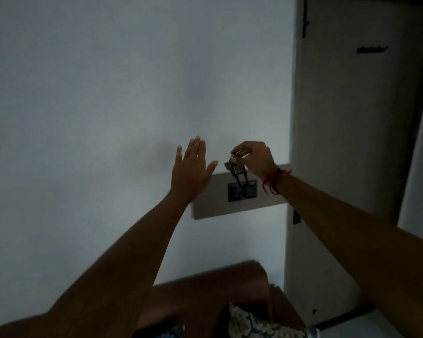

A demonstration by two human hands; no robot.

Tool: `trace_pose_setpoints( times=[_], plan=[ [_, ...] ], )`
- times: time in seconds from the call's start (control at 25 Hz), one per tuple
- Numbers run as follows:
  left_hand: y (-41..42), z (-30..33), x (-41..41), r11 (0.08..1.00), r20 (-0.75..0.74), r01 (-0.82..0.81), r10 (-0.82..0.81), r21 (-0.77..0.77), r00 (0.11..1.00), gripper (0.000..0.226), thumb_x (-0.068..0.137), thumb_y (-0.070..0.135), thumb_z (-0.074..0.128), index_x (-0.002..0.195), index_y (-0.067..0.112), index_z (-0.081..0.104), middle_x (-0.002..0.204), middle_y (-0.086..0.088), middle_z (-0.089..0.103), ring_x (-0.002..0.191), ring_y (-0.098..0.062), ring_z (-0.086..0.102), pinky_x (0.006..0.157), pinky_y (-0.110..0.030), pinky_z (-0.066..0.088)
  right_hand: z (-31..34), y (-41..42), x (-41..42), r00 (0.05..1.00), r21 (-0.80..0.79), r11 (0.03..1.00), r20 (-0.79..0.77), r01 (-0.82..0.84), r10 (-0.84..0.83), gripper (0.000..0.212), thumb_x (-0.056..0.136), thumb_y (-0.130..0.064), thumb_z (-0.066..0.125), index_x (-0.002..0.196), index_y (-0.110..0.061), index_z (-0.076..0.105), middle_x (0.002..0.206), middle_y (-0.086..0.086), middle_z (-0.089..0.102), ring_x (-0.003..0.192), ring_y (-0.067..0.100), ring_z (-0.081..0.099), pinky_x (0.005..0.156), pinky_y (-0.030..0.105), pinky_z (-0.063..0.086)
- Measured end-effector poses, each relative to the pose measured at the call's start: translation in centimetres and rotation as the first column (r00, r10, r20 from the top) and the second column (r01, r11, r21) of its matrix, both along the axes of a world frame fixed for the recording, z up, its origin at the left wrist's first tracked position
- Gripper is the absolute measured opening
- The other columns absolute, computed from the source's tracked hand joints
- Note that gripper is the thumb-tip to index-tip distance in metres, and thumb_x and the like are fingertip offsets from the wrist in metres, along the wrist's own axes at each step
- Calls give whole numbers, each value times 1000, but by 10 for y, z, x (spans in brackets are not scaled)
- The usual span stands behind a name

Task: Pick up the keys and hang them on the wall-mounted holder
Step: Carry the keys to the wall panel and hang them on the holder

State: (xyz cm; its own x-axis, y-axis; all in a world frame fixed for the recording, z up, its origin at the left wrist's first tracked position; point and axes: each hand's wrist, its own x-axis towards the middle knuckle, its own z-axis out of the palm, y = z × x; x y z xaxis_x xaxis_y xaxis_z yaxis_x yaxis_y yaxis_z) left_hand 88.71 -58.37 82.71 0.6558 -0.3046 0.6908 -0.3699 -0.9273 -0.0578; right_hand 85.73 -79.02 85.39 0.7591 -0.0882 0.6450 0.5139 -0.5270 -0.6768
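My right hand (253, 158) is raised to the wall and pinches the top ring of a bunch of keys (237, 168), which dangles below my fingertips. The keys hang in front of the upper edge of a pale rectangular panel (212, 206) fixed to the wall. A small brown hook or tab (227, 165) sits just left of the keys at that edge; whether the ring is on it I cannot tell. My left hand (192, 170) is flat and open, fingers spread, against the wall at the panel's left end.
A dark switch plate (242, 191) sits in the panel behind the keys. A pale door frame (339, 142) stands to the right. Below are a brown wooden headboard (205, 284) and a patterned cushion (249, 323). The room is dim.
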Motion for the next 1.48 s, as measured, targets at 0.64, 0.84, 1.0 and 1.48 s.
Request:
trace_pose_setpoints(
  times=[0.64, 0.84, 1.0, 1.48],
  plan=[
    [-104, -48, 192, 996, -85, 77, -80, -41, 993, 75, 106, 54, 33, 163, 7, 17, 173, -13, 14, 161, -24, 10, 131, -51, 6, -45, -112, 187, 983, -80, 984, -79, 162, -168, 13, 77, -1, 75, 89, -4, 73, 81, 13, 75, 70, 11, 67, 66, 13, 51],
    [-121, -76, 216, 999, -146, -25, 22, -21, 989, 75, 106, 53, 35, 162, 7, 18, 173, -13, 13, 161, -25, 10, 131, -52, 8, -79, -133, 242, 989, -106, 993, -131, 53, -67, 11, 77, -2, 75, 84, -9, 72, 79, 8, 73, 74, 13, 67, 69, 14, 49],
    [-131, -93, 234, 993, -184, -114, 111, -7, 977, 76, 106, 53, 35, 163, 7, 17, 173, -13, 12, 162, -25, 9, 131, -53, 8, -100, -146, 285, 992, -139, 990, -124, -9, -8, 12, 75, 2, 74, 81, -9, 72, 81, 8, 74, 69, 3, 64, 60, 1, 47],
    [-157, -115, 234, 972, -217, -233, 230, 12, 949, 78, 106, 53, 37, 164, 8, 10, 174, -12, 4, 162, -24, 2, 132, -50, 6, -123, -158, 331, 977, -183, 960, -77, -212, 201, 11, 74, 7, 72, 82, 1, 75, 84, 20, 75, 76, 19, 65, 66, 1, 47]
  ],
)
